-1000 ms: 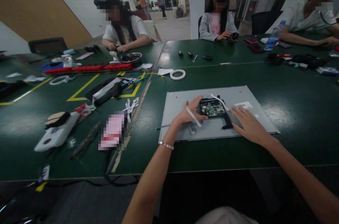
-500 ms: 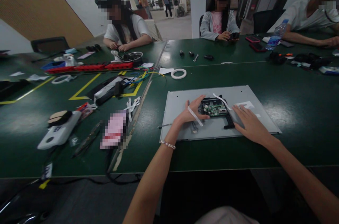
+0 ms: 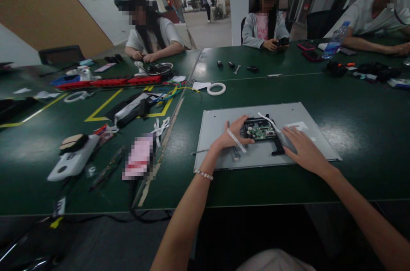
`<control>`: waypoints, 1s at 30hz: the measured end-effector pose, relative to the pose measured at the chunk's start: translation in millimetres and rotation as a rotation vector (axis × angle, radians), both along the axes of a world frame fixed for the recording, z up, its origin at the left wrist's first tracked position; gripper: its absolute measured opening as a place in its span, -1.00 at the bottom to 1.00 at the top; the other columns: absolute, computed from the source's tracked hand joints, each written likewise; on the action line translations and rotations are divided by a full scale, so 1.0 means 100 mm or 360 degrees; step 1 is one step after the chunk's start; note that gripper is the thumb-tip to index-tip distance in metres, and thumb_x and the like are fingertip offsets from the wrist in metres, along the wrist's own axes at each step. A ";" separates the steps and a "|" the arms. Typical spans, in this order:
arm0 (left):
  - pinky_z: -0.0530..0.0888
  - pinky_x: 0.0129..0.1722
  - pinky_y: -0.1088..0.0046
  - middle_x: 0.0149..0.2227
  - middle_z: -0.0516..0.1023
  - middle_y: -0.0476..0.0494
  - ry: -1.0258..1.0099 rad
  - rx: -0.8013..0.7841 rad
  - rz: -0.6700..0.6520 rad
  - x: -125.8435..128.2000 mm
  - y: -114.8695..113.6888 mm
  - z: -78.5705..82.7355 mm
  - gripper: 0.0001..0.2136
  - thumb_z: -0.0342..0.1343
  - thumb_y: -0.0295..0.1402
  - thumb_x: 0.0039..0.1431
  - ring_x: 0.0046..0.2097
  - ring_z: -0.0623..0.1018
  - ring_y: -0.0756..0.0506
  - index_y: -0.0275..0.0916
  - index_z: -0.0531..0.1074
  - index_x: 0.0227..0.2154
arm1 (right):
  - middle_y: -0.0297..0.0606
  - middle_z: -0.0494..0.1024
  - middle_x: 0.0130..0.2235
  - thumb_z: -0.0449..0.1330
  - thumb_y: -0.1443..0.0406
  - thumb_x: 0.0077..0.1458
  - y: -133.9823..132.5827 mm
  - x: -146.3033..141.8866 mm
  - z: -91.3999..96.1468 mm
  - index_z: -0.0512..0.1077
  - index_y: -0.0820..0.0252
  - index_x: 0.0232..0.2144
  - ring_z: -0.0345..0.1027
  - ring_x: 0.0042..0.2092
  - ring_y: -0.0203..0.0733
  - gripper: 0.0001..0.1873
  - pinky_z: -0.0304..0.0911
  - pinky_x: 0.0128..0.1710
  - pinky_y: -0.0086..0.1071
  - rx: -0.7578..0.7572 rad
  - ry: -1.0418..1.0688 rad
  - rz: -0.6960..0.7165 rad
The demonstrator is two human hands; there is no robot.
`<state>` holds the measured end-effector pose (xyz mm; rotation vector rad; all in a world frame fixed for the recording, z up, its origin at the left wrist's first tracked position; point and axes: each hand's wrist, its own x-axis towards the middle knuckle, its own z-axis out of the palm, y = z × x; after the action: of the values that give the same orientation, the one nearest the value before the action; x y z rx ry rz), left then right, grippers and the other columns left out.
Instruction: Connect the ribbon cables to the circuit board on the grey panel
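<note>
A green circuit board (image 3: 262,131) lies in a black frame (image 3: 278,148) on a flat light-grey panel (image 3: 214,123). My left hand (image 3: 232,134) grips the frame's left end, index finger near the top corner and thumb near the bottom. A white strip (image 3: 236,140) crosses that hand. My right hand (image 3: 301,147) lies right of the frame, fingers stretched out on the panel over a dark-grey piece (image 3: 287,142) that it partly hides. Another narrow white strip (image 3: 268,120) curves from the frame's top edge towards my right fingers.
Beyond the panel lie a white tape roll (image 3: 216,88), a small wrench (image 3: 237,69) and several dark small parts. To the left are a pink pouch-like item (image 3: 139,155), a white device (image 3: 73,162), a black unit with cables (image 3: 131,108) and red strips (image 3: 109,81). Several people sit opposite.
Both hands stay almost where they were on the frame and panel. My right hand shows a little more of the dark-grey piece beside its thumb. In the background a standing person has moved right.
</note>
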<state>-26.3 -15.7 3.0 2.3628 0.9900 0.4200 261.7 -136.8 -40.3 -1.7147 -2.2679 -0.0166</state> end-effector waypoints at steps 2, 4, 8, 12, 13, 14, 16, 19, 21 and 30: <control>-0.27 0.23 -0.28 0.35 -0.03 -0.33 -0.0013 0.0007 -0.0001 0.00 0.00 -0.01 -0.11 0.24 -0.08 -0.05 0.32 0.07 -0.41 -0.08 -0.10 0.30 | -0.13 0.06 0.30 -0.08 0.02 0.23 0.00 0.01 0.00 0.11 0.27 0.28 -0.17 0.33 0.06 -0.32 -0.07 0.27 0.03 -0.0008 0.0021 -0.0004; -0.27 0.23 -0.28 0.34 -0.02 -0.34 -0.0023 0.0010 -0.0004 0.00 0.00 -0.02 -0.11 0.24 -0.09 -0.05 0.32 0.08 -0.41 -0.09 -0.10 0.30 | -0.14 0.06 0.30 -0.07 0.02 0.23 0.00 0.01 -0.01 0.11 0.26 0.28 -0.17 0.33 0.05 -0.32 -0.08 0.27 0.03 -0.0011 0.0050 -0.0006; -0.28 0.22 -0.31 0.35 -0.03 -0.34 -0.0039 0.0008 -0.0004 0.00 0.01 -0.02 -0.09 0.25 -0.09 -0.06 0.31 0.08 -0.42 -0.08 -0.10 0.30 | -0.15 0.12 0.28 -0.05 0.02 0.23 0.01 0.03 -0.02 0.11 0.25 0.28 -0.13 0.32 0.05 -0.32 -0.08 0.27 0.02 -0.0019 0.0208 -0.0007; -0.28 0.20 -0.34 0.34 -0.03 -0.36 -0.0037 -0.0024 -0.0028 -0.01 0.02 -0.01 -0.07 0.26 -0.09 -0.07 0.32 0.07 -0.44 -0.08 -0.12 0.31 | -0.14 0.28 0.19 0.02 0.06 0.20 0.09 0.09 0.04 0.24 0.19 0.20 0.11 0.23 0.03 -0.41 0.08 0.21 -0.01 -0.0058 0.0562 -0.0113; -0.28 0.20 -0.34 0.34 -0.02 -0.36 -0.0040 -0.0028 -0.0037 -0.02 0.03 -0.01 -0.07 0.26 -0.10 -0.07 0.31 0.07 -0.44 -0.08 -0.13 0.31 | -0.16 0.33 0.16 0.04 0.08 0.19 0.12 0.10 0.06 0.28 0.16 0.17 0.20 0.18 0.01 -0.45 0.14 0.17 -0.04 -0.0074 0.0658 -0.0156; -0.28 0.20 -0.34 0.34 0.00 -0.36 -0.0046 -0.0029 -0.0044 -0.02 0.03 -0.01 -0.07 0.26 -0.11 -0.07 0.31 0.08 -0.44 -0.08 -0.13 0.31 | -0.18 0.37 0.13 0.05 0.09 0.18 0.17 0.12 0.09 0.32 0.14 0.13 0.27 0.12 -0.02 -0.48 0.19 0.14 -0.07 -0.0092 0.0749 -0.0200; -0.29 0.21 -0.32 0.33 0.03 -0.34 -0.0061 -0.0026 -0.0054 -0.03 0.04 -0.01 -0.08 0.25 -0.14 -0.07 0.31 0.09 -0.44 -0.07 -0.13 0.31 | -0.20 0.45 0.05 0.09 0.10 0.15 0.28 0.14 0.13 0.39 0.11 0.06 0.38 0.01 -0.06 -0.54 0.28 0.05 -0.12 -0.0141 0.0910 -0.0283; -0.27 0.23 -0.28 0.31 0.08 -0.34 -0.0069 -0.0030 -0.0034 -0.03 0.04 -0.01 -0.09 0.25 -0.17 -0.08 0.30 0.12 -0.43 -0.07 -0.10 0.31 | -0.17 0.52 -0.07 0.14 0.13 0.11 0.47 0.12 0.17 0.45 0.14 0.00 0.44 -0.10 -0.08 -0.57 0.35 -0.05 -0.17 -0.0221 0.1105 -0.0349; -0.26 0.23 -0.27 0.30 0.09 -0.34 -0.0057 -0.0043 -0.0012 -0.02 0.03 -0.02 -0.09 0.25 -0.18 -0.09 0.29 0.13 -0.43 -0.09 -0.09 0.31 | -0.16 0.53 -0.09 0.14 0.15 0.10 0.60 0.07 0.18 0.45 0.16 -0.02 0.44 -0.11 -0.10 -0.59 0.36 -0.07 -0.20 -0.0230 0.1152 -0.0298; -0.34 0.25 -0.19 0.30 0.10 -0.33 -0.0024 -0.0051 0.0065 0.03 -0.01 -0.03 -0.08 0.27 -0.13 -0.12 0.30 0.12 -0.39 -0.15 -0.06 0.29 | -0.21 0.36 0.13 -0.10 0.24 0.26 0.98 -0.08 0.06 0.41 0.14 0.07 0.20 0.15 -0.11 -0.57 0.07 0.19 -0.10 -0.0016 0.0642 0.0155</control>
<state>-23.5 -16.2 0.4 2.3113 1.0323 0.4334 253.4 -39.0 -33.9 -1.4527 -2.0457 0.3314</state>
